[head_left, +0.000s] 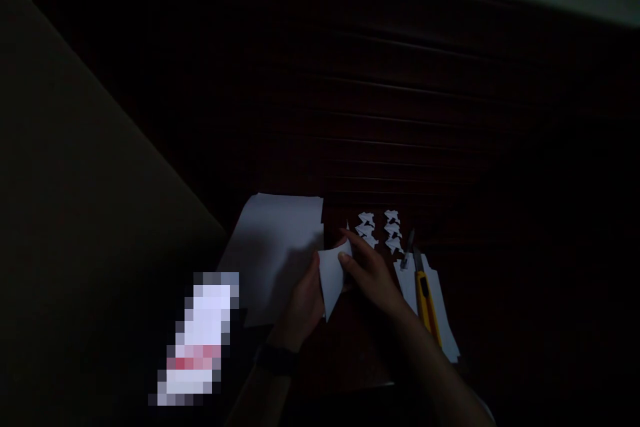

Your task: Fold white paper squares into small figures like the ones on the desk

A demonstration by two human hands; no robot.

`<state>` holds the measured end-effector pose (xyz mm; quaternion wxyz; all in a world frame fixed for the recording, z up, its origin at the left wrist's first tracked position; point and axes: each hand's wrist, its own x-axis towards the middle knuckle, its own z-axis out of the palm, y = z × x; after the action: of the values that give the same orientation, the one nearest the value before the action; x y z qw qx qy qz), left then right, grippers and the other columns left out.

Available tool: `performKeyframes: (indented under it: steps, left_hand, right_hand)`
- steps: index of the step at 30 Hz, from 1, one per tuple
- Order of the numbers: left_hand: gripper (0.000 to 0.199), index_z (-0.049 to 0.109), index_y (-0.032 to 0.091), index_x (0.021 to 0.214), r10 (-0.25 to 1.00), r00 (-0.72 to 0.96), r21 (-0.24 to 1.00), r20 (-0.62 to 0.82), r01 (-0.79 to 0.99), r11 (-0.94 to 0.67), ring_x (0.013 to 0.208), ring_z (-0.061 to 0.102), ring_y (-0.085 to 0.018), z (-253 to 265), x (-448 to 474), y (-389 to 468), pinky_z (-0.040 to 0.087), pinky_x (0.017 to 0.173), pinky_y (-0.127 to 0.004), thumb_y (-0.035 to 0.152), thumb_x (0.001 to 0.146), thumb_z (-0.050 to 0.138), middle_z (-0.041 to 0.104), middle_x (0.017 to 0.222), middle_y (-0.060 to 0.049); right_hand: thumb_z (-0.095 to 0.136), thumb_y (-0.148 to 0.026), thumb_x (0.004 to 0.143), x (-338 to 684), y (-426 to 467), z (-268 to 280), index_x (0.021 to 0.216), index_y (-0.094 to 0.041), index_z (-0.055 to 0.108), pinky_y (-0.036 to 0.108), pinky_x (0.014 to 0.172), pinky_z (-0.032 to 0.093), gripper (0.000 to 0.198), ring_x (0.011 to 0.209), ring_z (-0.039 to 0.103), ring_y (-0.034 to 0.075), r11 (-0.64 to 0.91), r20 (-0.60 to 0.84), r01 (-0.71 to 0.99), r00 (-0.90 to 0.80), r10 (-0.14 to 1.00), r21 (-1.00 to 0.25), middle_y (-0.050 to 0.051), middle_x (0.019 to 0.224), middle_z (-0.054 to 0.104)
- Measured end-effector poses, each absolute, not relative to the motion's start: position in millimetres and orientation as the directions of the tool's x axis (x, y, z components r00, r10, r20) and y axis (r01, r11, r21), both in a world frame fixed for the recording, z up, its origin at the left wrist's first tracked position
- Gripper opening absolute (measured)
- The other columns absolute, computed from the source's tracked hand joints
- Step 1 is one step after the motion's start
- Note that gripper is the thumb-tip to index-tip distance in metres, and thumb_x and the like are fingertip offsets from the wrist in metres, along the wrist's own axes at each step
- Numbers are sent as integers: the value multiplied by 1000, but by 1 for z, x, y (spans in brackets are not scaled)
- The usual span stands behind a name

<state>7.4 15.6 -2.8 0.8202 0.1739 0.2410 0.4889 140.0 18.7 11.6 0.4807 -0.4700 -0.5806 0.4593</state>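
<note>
Between my hands is a small white sheet of paper [332, 277], bent in a curve above the dark table. My left hand [304, 297] grips its left edge, with a dark band on that wrist. On the other side my right hand [369, 272] pinches the paper, its thumb on the near face and the fingers partly behind. Just beyond the right hand lie small folded paper shapes [367, 230] in a column, with a second column of folded shapes [393, 230] beside it.
A stack of large white paper [280, 227] lies to the left. At the right, a yellow utility knife [427, 303] rests on a pile of cut paper [447, 320]. A blurred-out bright rectangle [205, 320] shows at lower left. Dark slatted wood [380, 117] rises behind; the scene is dim.
</note>
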Motion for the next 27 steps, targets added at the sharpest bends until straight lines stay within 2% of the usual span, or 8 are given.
performKeyframes:
  steps: [4, 8, 11, 14, 17, 22, 24, 27]
  left_hand:
    - [44, 55, 18, 124, 871, 422, 549, -251, -679, 487, 118, 48, -32, -13, 4, 18, 42, 95, -49, 42, 89, 43, 61, 121, -10]
    - [36, 59, 23, 120, 891, 338, 682, -304, -576, 451, 119, 47, -34, -11, 0, 20, 44, 93, -49, 28, 84, 56, 62, 119, -8]
    - [30, 66, 22, 109, 885, 329, 678, -330, -569, 465, 120, 46, -35, -6, 0, 25, 45, 92, -50, 34, 85, 53, 62, 119, -8]
    - [29, 67, 21, 105, 891, 343, 674, -297, -586, 450, 123, 43, -35, -5, 2, 28, 42, 96, -49, 34, 82, 56, 60, 123, -9]
    - [28, 67, 20, 104, 939, 260, 746, -224, -574, 337, 127, 38, -33, -7, 4, 30, 35, 103, -43, 29, 77, 63, 56, 128, -9]
    - [16, 70, 19, 90, 985, 137, 923, -102, -355, 145, 125, 41, -30, -7, 4, 30, 30, 105, -37, 19, 74, 67, 55, 128, -9]
    - [7, 70, 19, 80, 989, 122, 936, -88, -328, 124, 122, 44, -30, -7, 4, 30, 31, 104, -38, 17, 74, 67, 57, 125, -9]
    - [3, 69, 18, 74, 986, 110, 903, -124, -400, 159, 121, 46, -31, -7, 3, 30, 35, 101, -39, 16, 73, 67, 58, 124, -9]
  right_hand:
    - [56, -39, 84, 149, 22, 6, 130, -29, 46, 42, 100, 39, 48, 120, 47, 24, 104, 93, 98, -109, 990, -990, 2, 133, 49]
    - [55, -38, 85, 155, 30, 10, 129, -29, 47, 41, 104, 34, 46, 122, 45, 22, 140, 124, 118, -137, 983, -983, 3, 131, 51]
    - [56, -39, 85, 156, 32, 14, 130, -29, 46, 41, 103, 34, 47, 122, 45, 22, 145, 124, 113, -173, 977, -983, 3, 132, 50]
    - [57, -39, 84, 156, 30, 17, 131, -30, 44, 42, 106, 31, 50, 126, 40, 22, 136, 113, 120, -182, 977, -983, 2, 136, 46]
    - [56, -40, 85, 156, 26, 20, 133, -32, 42, 42, 109, 26, 51, 130, 35, 22, 133, 110, 124, -178, 978, -983, 0, 139, 42]
    - [46, -43, 90, 158, 21, 22, 132, -32, 43, 43, 109, 25, 44, 130, 35, 22, 118, 103, 68, -188, 977, -991, -1, 139, 43]
    - [49, -42, 88, 158, 20, 23, 132, -32, 43, 43, 109, 25, 45, 130, 35, 22, 93, 83, 45, -194, 977, -995, -1, 139, 43]
    - [59, -39, 83, 160, 19, 26, 133, -32, 41, 45, 109, 24, 53, 131, 34, 23, 68, 68, -8, -195, 978, -998, -1, 140, 41]
